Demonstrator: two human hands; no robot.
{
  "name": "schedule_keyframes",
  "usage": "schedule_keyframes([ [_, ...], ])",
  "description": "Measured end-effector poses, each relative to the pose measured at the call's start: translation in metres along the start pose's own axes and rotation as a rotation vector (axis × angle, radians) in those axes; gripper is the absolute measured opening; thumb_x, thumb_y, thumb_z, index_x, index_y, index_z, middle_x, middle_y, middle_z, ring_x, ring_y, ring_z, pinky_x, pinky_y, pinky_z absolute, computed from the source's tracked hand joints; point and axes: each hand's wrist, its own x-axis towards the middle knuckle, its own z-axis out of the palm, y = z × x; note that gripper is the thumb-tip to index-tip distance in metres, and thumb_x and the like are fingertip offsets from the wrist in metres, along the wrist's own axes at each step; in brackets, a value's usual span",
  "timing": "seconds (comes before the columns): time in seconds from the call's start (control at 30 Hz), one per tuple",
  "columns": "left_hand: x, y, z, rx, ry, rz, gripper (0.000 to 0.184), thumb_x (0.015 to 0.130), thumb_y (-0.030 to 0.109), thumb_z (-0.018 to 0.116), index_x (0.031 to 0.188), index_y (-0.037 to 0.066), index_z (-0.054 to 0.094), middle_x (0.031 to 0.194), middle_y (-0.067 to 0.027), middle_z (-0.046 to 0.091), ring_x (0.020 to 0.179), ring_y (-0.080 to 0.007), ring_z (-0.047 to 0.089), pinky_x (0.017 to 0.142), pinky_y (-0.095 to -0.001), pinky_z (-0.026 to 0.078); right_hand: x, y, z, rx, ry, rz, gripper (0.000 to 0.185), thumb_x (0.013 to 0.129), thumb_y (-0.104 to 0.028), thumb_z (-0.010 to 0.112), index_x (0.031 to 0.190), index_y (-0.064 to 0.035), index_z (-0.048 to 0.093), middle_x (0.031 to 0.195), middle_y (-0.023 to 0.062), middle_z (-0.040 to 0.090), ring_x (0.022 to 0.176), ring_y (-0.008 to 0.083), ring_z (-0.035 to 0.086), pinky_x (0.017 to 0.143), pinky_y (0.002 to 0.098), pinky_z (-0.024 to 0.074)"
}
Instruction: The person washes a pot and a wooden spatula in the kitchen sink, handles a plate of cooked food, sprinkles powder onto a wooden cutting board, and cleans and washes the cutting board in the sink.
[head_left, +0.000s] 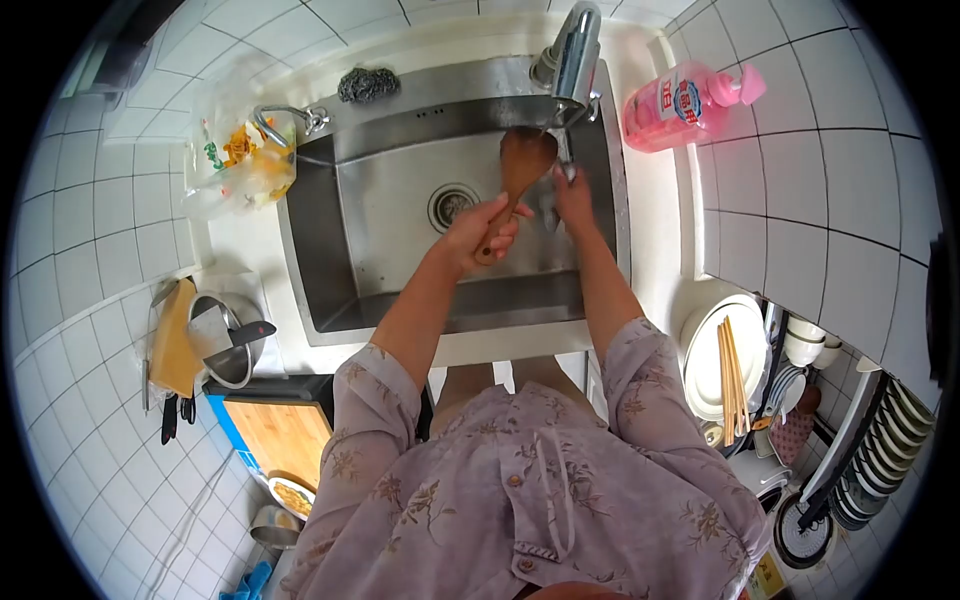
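Note:
My left hand (482,232) is wrapped round the handle of a brown wooden spoon (528,160) over the sink. Its broad head points up toward the chrome faucet (577,55), where water runs down. Beside it, my right hand (574,200) is under the faucet with its fingers curled in. Something pale and shiny shows at those fingertips; whether it is water or an object I cannot make out. Below both hands lies the stainless steel sink (385,215) with its round drain (453,207).
A pink soap bottle (680,108) stands right of the sink, and a steel scourer (368,85) sits on its back rim. At left are a small tap (315,120), a plastic bag (240,165) and a metal pot (240,360). Chopsticks (733,380) lie across a white plate (705,355) at right.

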Motion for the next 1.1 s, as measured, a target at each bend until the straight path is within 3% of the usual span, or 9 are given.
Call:
schedule_keyframes([
  [0.13, 0.004, 0.004, -0.004, 0.062, 0.002, -0.032, 0.038, 0.094, 0.033, 0.027, 0.101, 0.002, 0.047, 0.058, 0.0021, 0.039, 0.042, -0.0062, 0.035, 0.042, -0.0228, 0.037, 0.001, -0.031, -0.004, 0.244, 0.101, 0.043, 0.037, 0.087, -0.029, 0.045, 0.113, -0.0029, 0.048, 0.100, 0.0141, 0.058, 0.092, 0.0229, 0.056, 0.081, 0.0350, 0.0423],
  [0.2, 0.012, -0.002, -0.018, 0.123, -0.120, -0.088, 0.034, 0.092, 0.031, 0.032, 0.102, 0.004, 0.049, 0.064, 0.0002, 0.045, 0.051, -0.0102, 0.042, 0.048, -0.0268, 0.039, -0.002, -0.061, -0.020, 1.243, -0.439, 0.261, 0.034, 0.088, -0.025, 0.046, 0.116, -0.0067, 0.047, 0.106, 0.0058, 0.055, 0.094, 0.0201, 0.055, 0.077, 0.0355, 0.0442],
  [0.33, 0.022, -0.008, -0.012, 0.213, 0.055, -0.061, 0.034, 0.091, 0.031, 0.035, 0.105, 0.002, 0.047, 0.072, -0.0024, 0.049, 0.056, -0.0108, 0.046, 0.054, -0.0261, 0.042, 0.003, -0.060, -0.014, 0.911, -0.536, 0.112, 0.032, 0.087, -0.019, 0.048, 0.117, -0.0096, 0.046, 0.108, 0.0027, 0.055, 0.092, 0.0200, 0.056, 0.075, 0.0364, 0.0459],
  [0.43, 0.054, -0.012, -0.011, 0.640, 0.340, 0.414, 0.032, 0.090, 0.028, 0.040, 0.107, 0.002, 0.047, 0.078, -0.0041, 0.051, 0.064, -0.0119, 0.048, 0.057, -0.0253, 0.042, -0.011, -0.062, 0.004, 0.602, -0.451, -0.150, 0.032, 0.086, -0.017, 0.049, 0.117, -0.0100, 0.046, 0.105, 0.0043, 0.056, 0.090, 0.0212, 0.057, 0.076, 0.0331, 0.0459],
  [0.5, 0.067, -0.012, -0.005, 0.639, 0.648, 0.541, 0.031, 0.090, 0.032, 0.038, 0.100, 0.004, 0.048, 0.073, -0.0024, 0.050, 0.056, -0.0107, 0.045, 0.050, -0.0245, 0.039, -0.027, -0.083, 0.006, 0.125, -0.072, -0.378, 0.033, 0.086, -0.019, 0.049, 0.118, -0.0107, 0.045, 0.099, 0.0088, 0.057, 0.088, 0.0214, 0.057, 0.076, 0.0314, 0.0450],
  [0.63, 0.061, -0.002, -0.005, 0.496, 0.453, 0.227, 0.041, 0.090, 0.045, 0.029, 0.086, 0.007, 0.047, 0.064, -0.0012, 0.048, 0.046, -0.0122, 0.044, 0.039, -0.0251, 0.035, -0.037, -0.104, 0.002, 0.182, -0.199, -0.304, 0.042, 0.082, -0.028, 0.056, 0.119, -0.0118, 0.045, 0.097, 0.0124, 0.055, 0.089, 0.0193, 0.054, 0.079, 0.0300, 0.0420],
  [0.7, 0.045, 0.006, 0.022, 0.029, 0.203, 0.012, 0.046, 0.089, 0.051, 0.022, 0.079, 0.011, 0.044, 0.059, 0.0012, 0.044, 0.043, -0.0091, 0.039, 0.036, -0.0227, 0.030, -0.029, -0.094, 0.002, 0.156, -0.244, -0.315, 0.044, 0.082, -0.030, 0.056, 0.120, -0.0124, 0.044, 0.100, 0.0120, 0.054, 0.091, 0.0191, 0.052, 0.081, 0.0300, 0.0411],
  [0.93, 0.043, -0.004, 0.025, -0.018, 0.236, 0.144, 0.045, 0.084, 0.056, 0.038, 0.082, 0.012, 0.047, 0.066, 0.0026, 0.046, 0.049, -0.0061, 0.039, 0.041, -0.0194, 0.031, -0.026, -0.089, -0.003, 0.392, -0.322, -0.375, 0.051, 0.080, -0.032, 0.057, 0.121, -0.0058, 0.042, 0.116, 0.0170, 0.047, 0.106, 0.0276, 0.048, 0.089, 0.0328, 0.0386],
  [1.1, 0.047, 0.013, 0.010, 0.125, 0.399, 0.436, 0.036, 0.078, 0.030, 0.064, 0.097, 0.004, 0.049, 0.069, -0.0028, 0.052, 0.054, -0.0113, 0.048, 0.043, -0.0251, 0.038, -0.009, -0.095, -0.038, 0.228, -0.124, -0.299, 0.054, 0.081, -0.024, 0.055, 0.123, 0.0035, 0.035, 0.106, 0.0156, 0.051, 0.096, 0.0256, 0.052, 0.082, 0.0319, 0.0418],
])
